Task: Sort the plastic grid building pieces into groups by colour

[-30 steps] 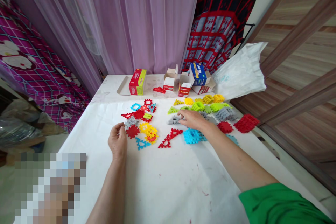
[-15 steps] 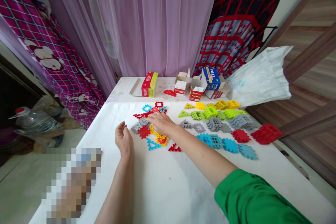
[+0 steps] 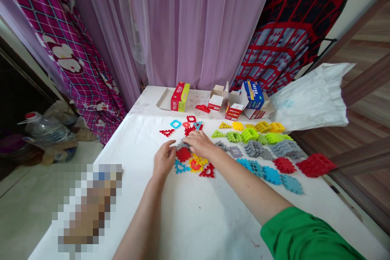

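Note:
My left hand (image 3: 164, 159) is just left of the loose plastic building pieces, its fingers loosely bent and apart with nothing visible in them. Over the same cluster, my right hand (image 3: 198, 144) has its fingertips down on grey building pieces (image 3: 182, 144), partly covering them. Close below lie a red square piece (image 3: 183, 154), a blue triangle piece (image 3: 181, 166), a yellow and red gear-shaped piece (image 3: 196, 165) and a red triangle piece (image 3: 207, 170). Beyond the hands are a red triangle piece (image 3: 166, 133) and a blue ring-like piece (image 3: 176, 124).
Rows of pieces sorted by colour run along the right: yellow (image 3: 262, 126), green (image 3: 250, 134), grey (image 3: 255, 148), blue (image 3: 272, 175) and red (image 3: 316, 165). Opened small boxes (image 3: 234, 110) and a white bag (image 3: 313, 97) stand behind. A blurred patch (image 3: 91, 207) covers the left table edge.
My left hand has moved right and forward to the pieces. My right hand has drawn back from the red pieces onto the grey ones, which now sit further right. The view has shifted slightly.

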Tool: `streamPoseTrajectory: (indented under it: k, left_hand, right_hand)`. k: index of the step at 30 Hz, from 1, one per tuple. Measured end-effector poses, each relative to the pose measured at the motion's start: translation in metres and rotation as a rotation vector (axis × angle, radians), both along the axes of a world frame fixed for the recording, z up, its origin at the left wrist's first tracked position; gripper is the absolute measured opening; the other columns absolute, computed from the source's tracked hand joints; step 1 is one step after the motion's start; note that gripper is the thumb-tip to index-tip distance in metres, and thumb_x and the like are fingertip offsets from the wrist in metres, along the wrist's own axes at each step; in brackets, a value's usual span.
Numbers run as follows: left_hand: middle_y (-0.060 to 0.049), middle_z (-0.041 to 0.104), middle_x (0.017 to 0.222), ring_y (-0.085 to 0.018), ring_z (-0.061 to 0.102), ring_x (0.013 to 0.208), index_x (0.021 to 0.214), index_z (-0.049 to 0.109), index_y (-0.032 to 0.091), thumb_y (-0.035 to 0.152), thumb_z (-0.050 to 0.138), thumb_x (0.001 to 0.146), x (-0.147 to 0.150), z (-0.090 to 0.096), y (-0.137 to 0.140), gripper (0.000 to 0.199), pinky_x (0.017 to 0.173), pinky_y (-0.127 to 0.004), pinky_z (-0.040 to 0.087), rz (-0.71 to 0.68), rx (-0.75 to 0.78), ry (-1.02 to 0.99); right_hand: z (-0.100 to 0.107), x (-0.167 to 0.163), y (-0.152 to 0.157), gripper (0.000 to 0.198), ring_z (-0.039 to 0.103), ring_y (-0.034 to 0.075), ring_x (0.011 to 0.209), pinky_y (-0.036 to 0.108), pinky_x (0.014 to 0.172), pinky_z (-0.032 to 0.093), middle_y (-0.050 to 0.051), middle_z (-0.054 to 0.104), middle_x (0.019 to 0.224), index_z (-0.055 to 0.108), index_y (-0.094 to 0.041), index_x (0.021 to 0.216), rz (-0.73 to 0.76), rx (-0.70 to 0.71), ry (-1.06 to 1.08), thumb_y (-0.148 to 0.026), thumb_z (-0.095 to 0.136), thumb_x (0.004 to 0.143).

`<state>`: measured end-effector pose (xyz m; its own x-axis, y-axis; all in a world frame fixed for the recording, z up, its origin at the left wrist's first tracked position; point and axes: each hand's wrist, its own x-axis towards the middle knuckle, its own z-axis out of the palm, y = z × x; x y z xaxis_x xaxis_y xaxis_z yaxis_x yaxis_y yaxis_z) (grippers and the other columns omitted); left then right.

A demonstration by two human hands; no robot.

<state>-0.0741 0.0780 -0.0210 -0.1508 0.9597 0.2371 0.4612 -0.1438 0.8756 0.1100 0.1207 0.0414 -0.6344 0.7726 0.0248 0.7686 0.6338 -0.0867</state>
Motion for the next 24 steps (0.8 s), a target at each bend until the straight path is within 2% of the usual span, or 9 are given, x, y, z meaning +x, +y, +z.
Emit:
streamPoseTrajectory:
  k: [5, 8, 11, 14, 17, 21, 24]
  left_hand:
    - [-0.003, 0.074, 0.08, -0.019, 0.07, 0.077, 0.108, 0.067, 0.023, 0.029, 0.053, 0.082, 0.001, -0.002, 0.001, 0.03, 0.072, -0.031, 0.052, 0.017, 0.009, -0.034]
    - [-0.003, 0.074, 0.081, -0.019, 0.07, 0.076, 0.106, 0.067, 0.022, 0.031, 0.054, 0.082, 0.0, -0.004, 0.002, 0.03, 0.073, -0.031, 0.052, 0.032, 0.01, -0.07]
    - [-0.003, 0.074, 0.079, -0.018, 0.069, 0.073, 0.106, 0.068, 0.023, 0.033, 0.054, 0.081, -0.001, -0.004, 0.003, 0.03, 0.07, -0.031, 0.051, 0.045, 0.002, -0.068]
    - [-0.001, 0.073, 0.075, -0.017, 0.067, 0.067, 0.106, 0.069, 0.023, 0.035, 0.054, 0.081, 0.0, -0.003, 0.002, 0.031, 0.067, -0.03, 0.05, 0.041, -0.018, -0.023]
    - [-0.002, 0.073, 0.079, -0.018, 0.068, 0.072, 0.103, 0.07, 0.024, 0.036, 0.054, 0.08, -0.001, -0.001, 0.001, 0.03, 0.071, -0.03, 0.051, 0.048, -0.002, -0.03]
    - [-0.005, 0.075, 0.095, -0.02, 0.069, 0.088, 0.096, 0.071, 0.024, 0.04, 0.056, 0.079, -0.002, 0.004, 0.001, 0.028, 0.083, -0.034, 0.052, 0.091, 0.08, -0.057]
    - [-0.005, 0.074, 0.094, -0.02, 0.068, 0.084, 0.091, 0.071, 0.024, 0.042, 0.057, 0.078, 0.005, 0.012, -0.003, 0.026, 0.081, -0.034, 0.052, 0.121, 0.123, -0.087]
  right_hand:
    - [-0.002, 0.006, 0.0, 0.022, 0.053, 0.023, 0.11, 0.038, 0.095, 0.033, 0.007, 0.069, 0.108, 0.068, -0.022, 0.105, -0.028, 0.016, -0.01, -0.022, 0.068, 0.083]
    - [0.003, 0.001, -0.001, 0.015, 0.056, 0.023, 0.107, 0.037, 0.093, 0.035, 0.009, 0.07, 0.104, 0.07, -0.02, 0.1, -0.045, 0.041, -0.007, -0.023, 0.06, 0.089]
    - [0.013, 0.002, -0.004, 0.021, 0.059, 0.022, 0.103, 0.035, 0.091, 0.038, 0.009, 0.071, 0.103, 0.07, -0.019, 0.101, -0.156, 0.082, 0.069, -0.024, 0.05, 0.094]
    - [0.023, 0.009, -0.009, 0.026, 0.062, 0.02, 0.098, 0.031, 0.086, 0.042, 0.008, 0.072, 0.105, 0.069, -0.021, 0.104, -0.344, 0.109, 0.25, -0.025, 0.045, 0.095]
    - [0.026, 0.023, -0.016, 0.025, 0.063, 0.018, 0.084, 0.027, 0.075, 0.045, 0.003, 0.073, 0.091, 0.071, -0.023, 0.097, -0.499, 0.036, 0.502, -0.03, 0.048, 0.091]
    - [0.021, 0.039, -0.029, 0.027, 0.057, 0.015, 0.064, 0.026, 0.063, 0.044, -0.001, 0.067, 0.069, 0.07, -0.019, 0.085, -0.552, -0.12, 0.878, -0.038, 0.05, 0.083]
    - [0.017, 0.043, -0.041, 0.032, 0.055, 0.014, 0.061, 0.026, 0.06, 0.045, -0.002, 0.066, 0.068, 0.07, -0.019, 0.083, -0.542, -0.224, 1.087, -0.044, 0.052, 0.079]
